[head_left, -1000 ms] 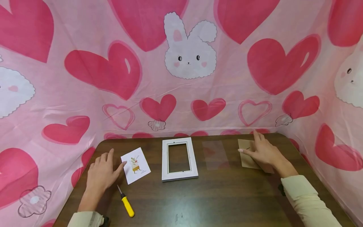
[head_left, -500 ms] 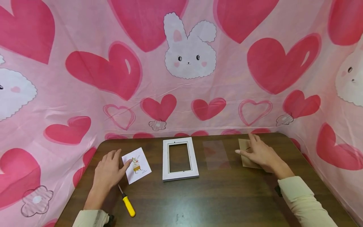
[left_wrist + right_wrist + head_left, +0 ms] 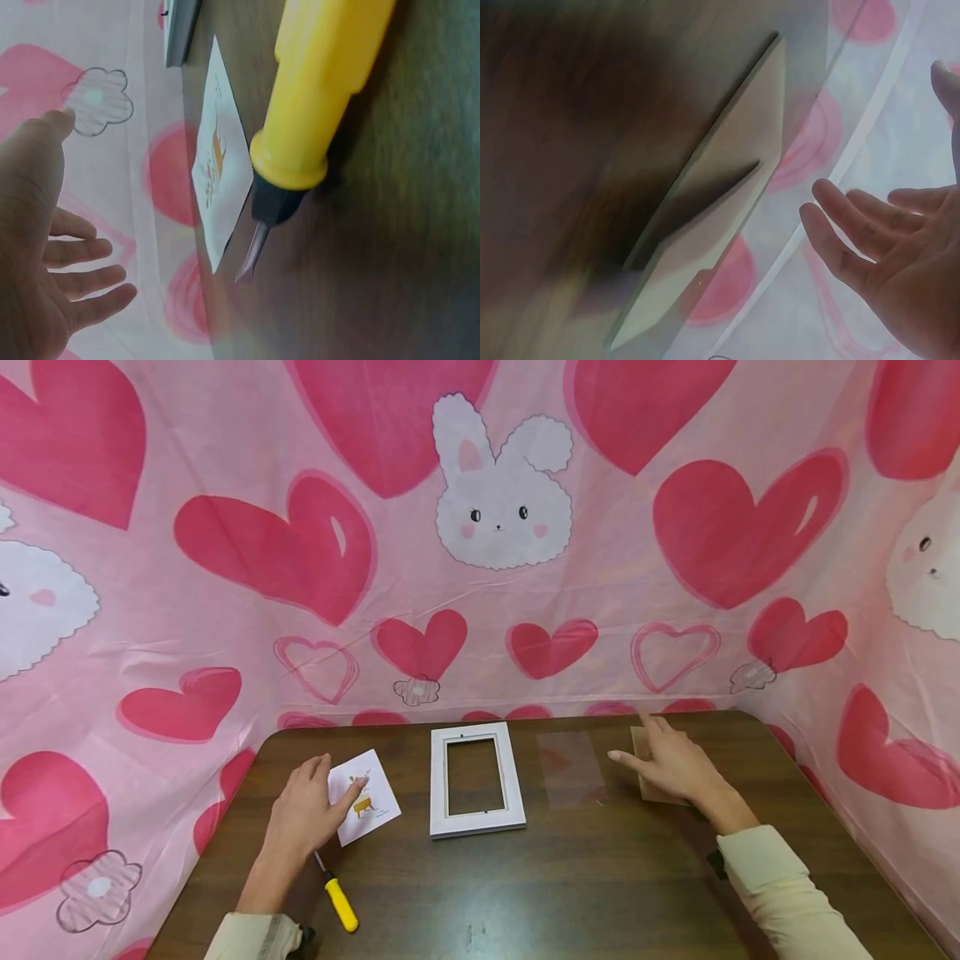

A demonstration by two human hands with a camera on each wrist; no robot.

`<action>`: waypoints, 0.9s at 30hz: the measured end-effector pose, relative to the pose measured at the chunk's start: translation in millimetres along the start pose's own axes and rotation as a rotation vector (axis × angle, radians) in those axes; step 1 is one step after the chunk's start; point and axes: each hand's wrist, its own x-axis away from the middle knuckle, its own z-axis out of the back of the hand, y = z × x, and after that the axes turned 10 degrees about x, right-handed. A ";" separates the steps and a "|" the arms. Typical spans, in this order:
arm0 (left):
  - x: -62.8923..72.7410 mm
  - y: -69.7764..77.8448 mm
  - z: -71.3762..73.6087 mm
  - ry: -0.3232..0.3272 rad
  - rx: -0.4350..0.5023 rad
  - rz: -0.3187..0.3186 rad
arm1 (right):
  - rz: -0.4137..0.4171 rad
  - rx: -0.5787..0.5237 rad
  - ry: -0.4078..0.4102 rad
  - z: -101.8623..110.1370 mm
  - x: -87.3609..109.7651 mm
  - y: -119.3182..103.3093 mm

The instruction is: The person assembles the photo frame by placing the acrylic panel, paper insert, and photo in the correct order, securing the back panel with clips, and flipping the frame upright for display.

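My left hand (image 3: 306,806), fingers loosely extended, is over the left edge of a white card (image 3: 384,793) with a potted-plant picture. In the left wrist view this hand (image 3: 30,232) appears raised apart from the card and holds nothing. Below it lies a screwdriver (image 3: 341,903) with a yellow handle, its shaft towards the hand. My right hand (image 3: 678,768) hovers above a brown backing board (image 3: 657,792) and covers much of it. The right wrist view shows the board's slightly raised stand flap (image 3: 682,262), and relaxed fingers (image 3: 844,251) holding nothing.
Between the hands lies a white picture frame (image 3: 440,785) with a see-through opening. A clear sheet (image 3: 570,772) lies flat to its right. Behind the brown table (image 3: 570,893) hangs a pink cloth (image 3: 622,577) with hearts and rabbits.
My left hand has shifted right, its thumb now over the card's picture. My right hand has drifted left above the backing board. The objects on the table stay put.
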 end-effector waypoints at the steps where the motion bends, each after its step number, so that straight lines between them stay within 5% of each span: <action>1: -0.4 1.1 -1.1 -0.001 0.004 -0.003 | 0.005 0.001 0.005 -0.5 -0.5 -1.4; 7: -0.9 5.1 -9.0 0.035 0.007 -0.064 | 0.059 0.009 0.059 -5.1 -2.8 -9.2; 17: -0.7 9.7 -11.0 0.060 -0.024 -0.119 | 0.036 -0.061 -0.020 -8.4 -3.6 -19.5; 27: -3.5 21.7 -15.9 -0.014 0.034 -0.060 | 0.075 -0.059 -0.020 -13.9 -6.9 -26.6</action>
